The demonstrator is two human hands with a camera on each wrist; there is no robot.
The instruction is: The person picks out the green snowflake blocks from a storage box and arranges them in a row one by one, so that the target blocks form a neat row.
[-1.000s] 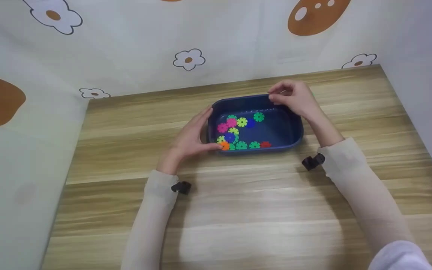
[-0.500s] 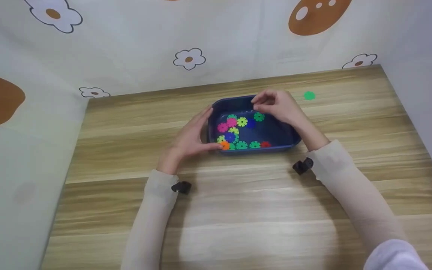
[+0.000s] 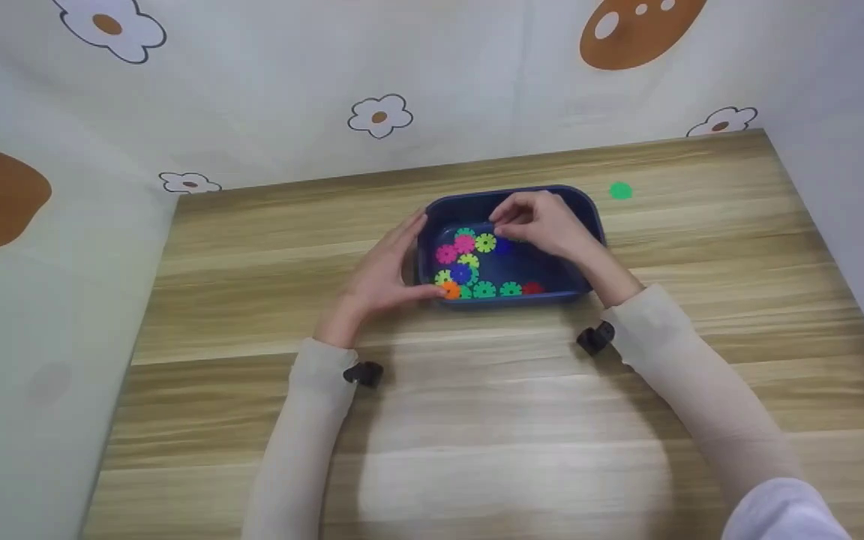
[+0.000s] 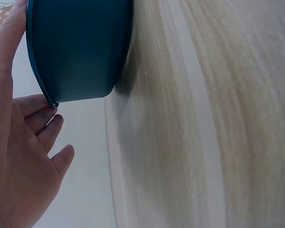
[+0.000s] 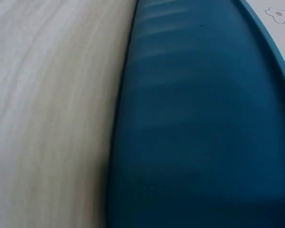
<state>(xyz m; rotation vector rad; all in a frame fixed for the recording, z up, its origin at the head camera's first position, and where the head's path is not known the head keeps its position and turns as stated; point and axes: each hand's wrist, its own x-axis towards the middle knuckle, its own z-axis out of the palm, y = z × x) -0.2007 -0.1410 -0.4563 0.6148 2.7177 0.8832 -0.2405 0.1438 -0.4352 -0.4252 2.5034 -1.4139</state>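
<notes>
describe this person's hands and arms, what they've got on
The left hand and right hand wear no gloves. Pale beige sleeves reach the wrists, each with a small black device at its end, and whiter cloth shows farther up on the right.

Tub on table, wall behind.
Discs inside, mostly left half and along near side; left hand at left end, right hand over interior; lone disc on table past far right corner.
</notes>
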